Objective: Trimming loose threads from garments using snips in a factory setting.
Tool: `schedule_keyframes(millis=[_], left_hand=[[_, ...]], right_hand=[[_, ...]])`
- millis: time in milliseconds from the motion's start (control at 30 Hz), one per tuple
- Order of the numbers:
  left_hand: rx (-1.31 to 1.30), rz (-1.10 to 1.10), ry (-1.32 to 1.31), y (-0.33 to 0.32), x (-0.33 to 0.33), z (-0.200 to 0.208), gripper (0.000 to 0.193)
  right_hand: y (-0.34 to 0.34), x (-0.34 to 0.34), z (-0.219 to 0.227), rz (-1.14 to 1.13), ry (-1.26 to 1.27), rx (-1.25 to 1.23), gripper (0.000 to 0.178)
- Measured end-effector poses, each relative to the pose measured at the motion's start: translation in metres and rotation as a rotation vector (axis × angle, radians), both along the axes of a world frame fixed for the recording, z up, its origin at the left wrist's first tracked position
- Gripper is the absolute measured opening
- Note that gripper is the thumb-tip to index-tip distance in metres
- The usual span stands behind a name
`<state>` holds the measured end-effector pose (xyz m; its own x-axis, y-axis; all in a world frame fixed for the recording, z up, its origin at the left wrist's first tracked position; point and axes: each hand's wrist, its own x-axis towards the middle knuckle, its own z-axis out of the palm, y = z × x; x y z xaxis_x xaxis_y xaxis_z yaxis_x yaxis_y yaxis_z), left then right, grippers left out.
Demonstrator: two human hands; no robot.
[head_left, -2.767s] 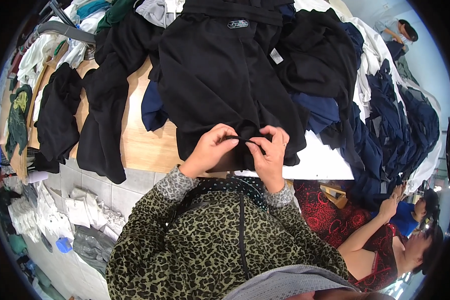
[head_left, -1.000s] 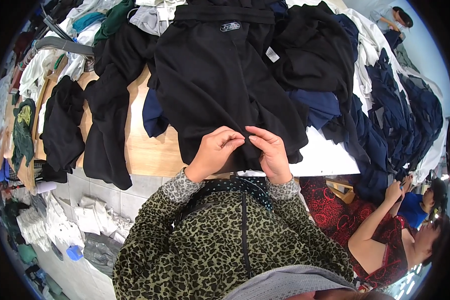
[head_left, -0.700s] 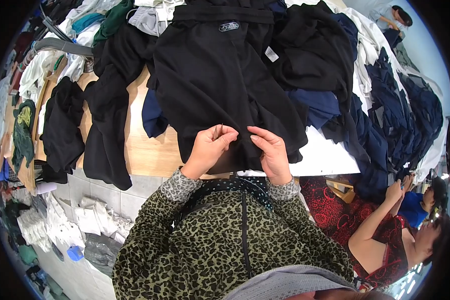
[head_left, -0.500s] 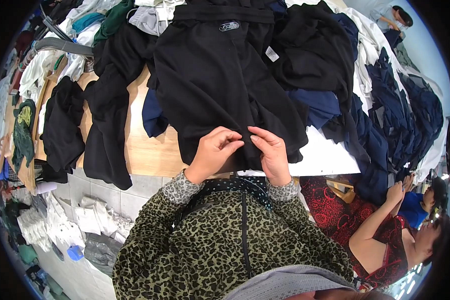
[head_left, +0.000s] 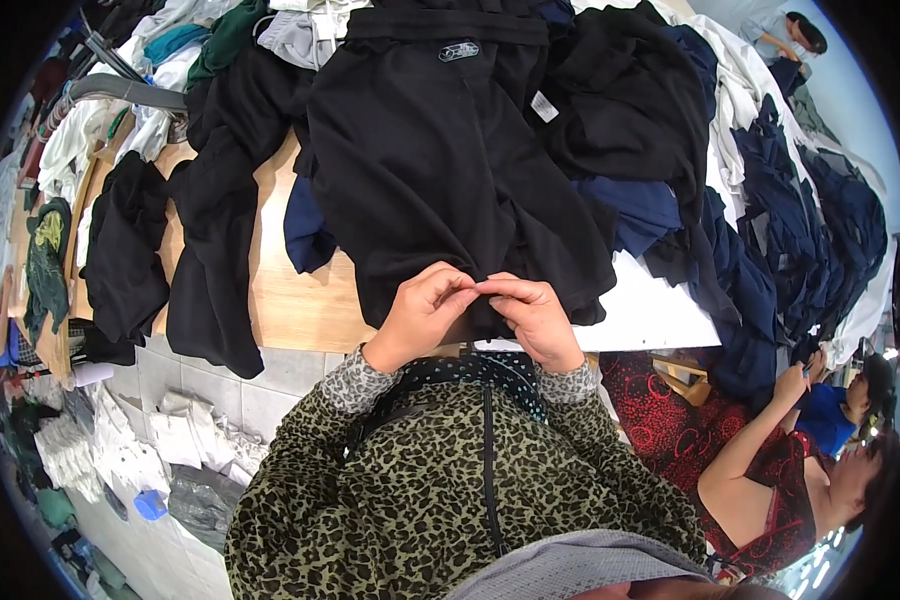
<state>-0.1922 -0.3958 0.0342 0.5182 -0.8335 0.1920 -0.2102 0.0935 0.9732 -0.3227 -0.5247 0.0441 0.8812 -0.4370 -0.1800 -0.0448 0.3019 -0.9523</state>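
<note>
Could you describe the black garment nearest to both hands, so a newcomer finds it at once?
Start at the wooden table. The large black garment lies centrally, its near end by the left hand and right hand. Unlike the black clothes on either side, it shows a pale-outlined emblem below its top band.

This looks like a garment workshop: black garments cover much of the table beyond the person's fingers, navy clothing lies heaped well to their right, and a co-worker is on that side.
</note>
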Motion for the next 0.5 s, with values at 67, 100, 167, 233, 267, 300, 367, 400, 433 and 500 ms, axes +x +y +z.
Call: schedule_keyframes(millis=[67,100,167,233,267,300,367,400,433,500], left_hand=[[0.009,-0.006,-0.019,0.005,0.001,0.000,0.008],[0.017,-0.017,-0.038,0.008,0.002,0.000,0.008],[0.020,0.008,0.021,0.014,0.002,-0.001,0.008],[0.021,0.053,0.225,0.019,0.002,-0.010,0.013],[0.021,0.056,0.225,0.020,0.000,-0.014,0.013],[0.044,0.089,0.363,0.019,-0.002,-0.011,0.019],[0.096,0.088,0.573,0.015,-0.002,-0.014,0.035],[0.093,0.089,0.574,0.014,0.000,-0.009,0.035],[0.128,0.089,0.694,0.014,0.003,-0.002,0.035],[0.161,0.099,0.808,0.010,0.007,0.002,0.035]], right_hand=[[-0.003,-0.001,0.001,0.053,0.139,0.288,0.025],[-0.002,0.001,0.002,0.054,0.138,0.289,0.025],[0.002,0.007,0.004,-0.002,0.035,0.455,0.022],[0.008,0.013,0.001,-0.073,-0.001,0.468,0.021],[0.010,0.014,-0.001,-0.147,-0.037,0.480,0.020],[0.010,0.015,-0.004,-0.155,-0.034,0.525,0.022],[0.012,0.016,-0.006,-0.146,-0.027,0.540,0.023],[0.013,0.015,-0.005,-0.141,-0.023,0.555,0.024],[0.013,0.014,-0.005,-0.140,-0.022,0.553,0.024],[0.013,0.012,-0.006,-0.126,-0.034,0.535,0.025]])
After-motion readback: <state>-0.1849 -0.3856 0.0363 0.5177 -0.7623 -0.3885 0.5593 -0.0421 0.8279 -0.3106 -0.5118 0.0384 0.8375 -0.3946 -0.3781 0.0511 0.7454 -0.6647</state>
